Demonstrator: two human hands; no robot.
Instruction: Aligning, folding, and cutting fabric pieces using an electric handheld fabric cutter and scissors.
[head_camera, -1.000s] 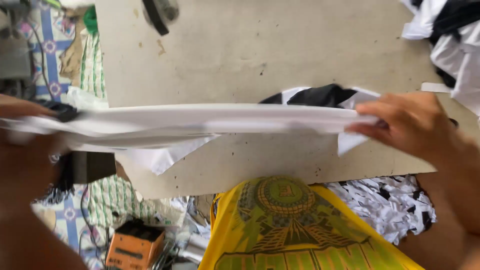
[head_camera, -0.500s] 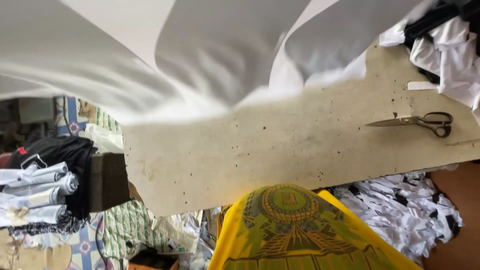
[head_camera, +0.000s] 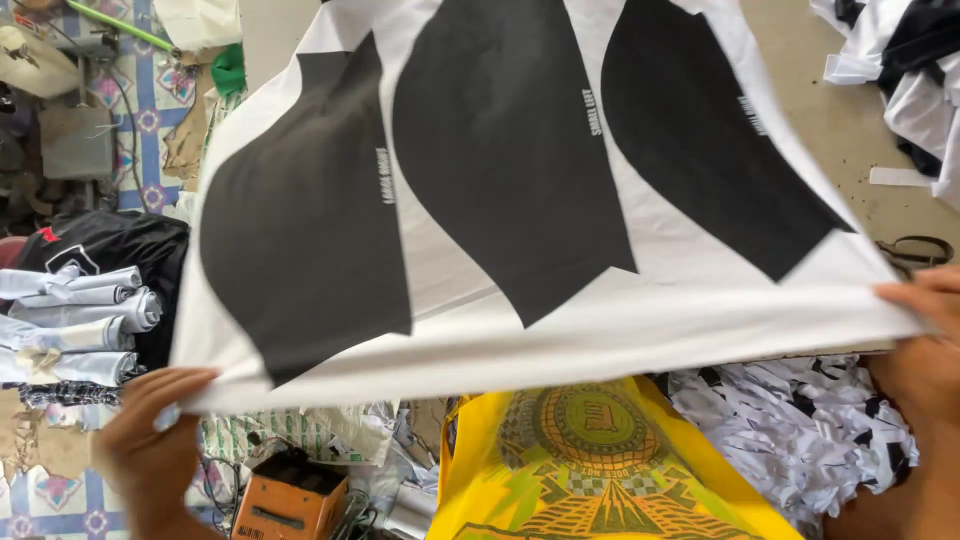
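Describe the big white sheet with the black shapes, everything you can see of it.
The white sheet looks like thin, limp fabric printed with three large black curved, pointed panels side by side, each with a small line of white lettering along one edge. It is spread wide and held up over the work table, sagging slightly along its near edge. The left hand pinches its near left corner and the right hand grips its near right corner. Its far end runs out of view at the top.
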